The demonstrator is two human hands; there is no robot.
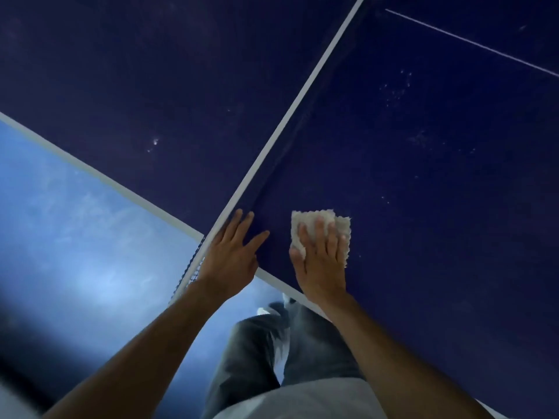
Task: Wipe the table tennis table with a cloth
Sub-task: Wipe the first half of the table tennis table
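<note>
Two hands down near the table's edge. Bracing with left hand [231,257] by the net [290,116] end: fingers straight, spread, flat on the table [423,176], gripping nothing, likely steadying the lean. Pressing the cloth [314,220] flat to the surface just right of it, under right hand [320,264]; fingers straight and close, palm spreading the load for wiping. Cloth pale, nappy, roughly square, zigzag-cut edges. Tabletop dark blue, matt, hard. Showing pale dust specks [396,89] further right, probably awaiting a pass.
</note>
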